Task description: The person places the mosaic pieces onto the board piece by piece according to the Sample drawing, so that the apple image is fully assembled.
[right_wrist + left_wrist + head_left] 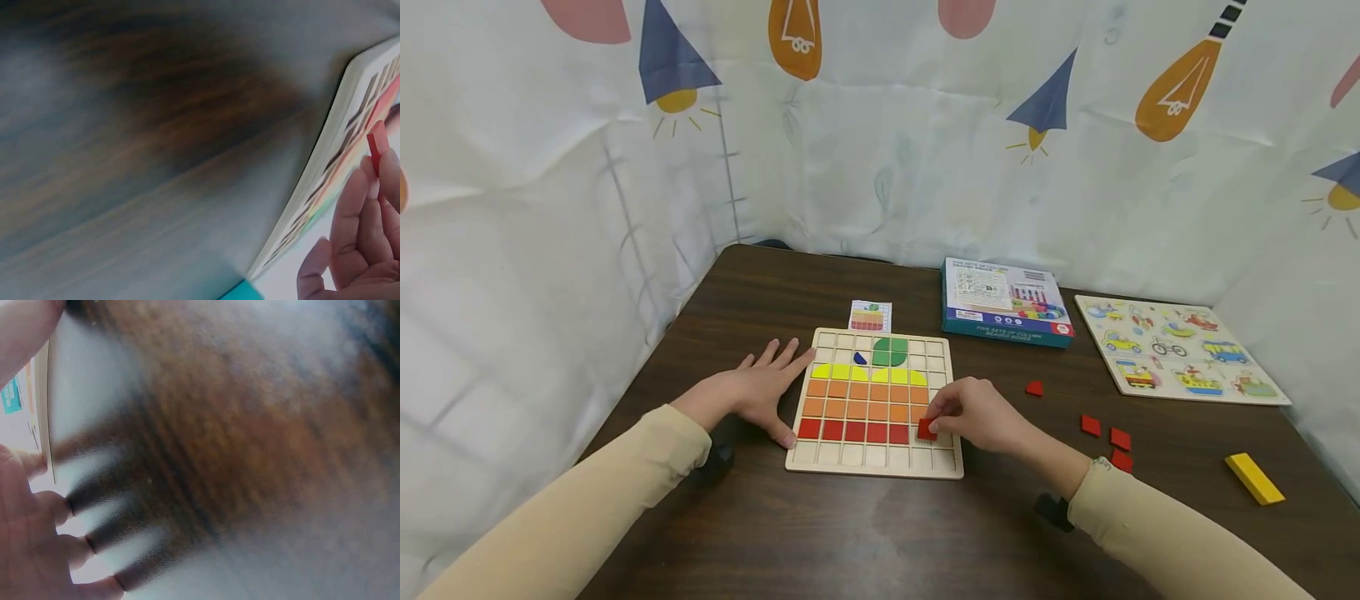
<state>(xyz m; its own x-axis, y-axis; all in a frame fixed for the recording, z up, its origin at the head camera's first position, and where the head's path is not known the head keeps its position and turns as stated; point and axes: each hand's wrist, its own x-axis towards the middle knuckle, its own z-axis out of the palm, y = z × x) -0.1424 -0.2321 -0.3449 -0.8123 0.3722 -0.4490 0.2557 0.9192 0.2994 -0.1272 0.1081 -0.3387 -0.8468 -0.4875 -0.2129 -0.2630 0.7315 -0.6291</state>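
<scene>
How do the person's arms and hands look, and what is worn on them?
Both arms wear long, plain cream-beige sleeves: the left sleeve and the right sleeve each end at the wrist in a snug cuff. The left hand and right hand are bare, with no gloves or rings visible. A small dark object, only partly visible, sits under each wrist.

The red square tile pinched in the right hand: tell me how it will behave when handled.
The red square tile looks like a thin, flat-sided block, so probably stiff and unlikely to roll. The right hand lifts it with fingertips alone, suggesting it is light. Its smooth painted faces may slip slightly over the wooden grid board.
</scene>
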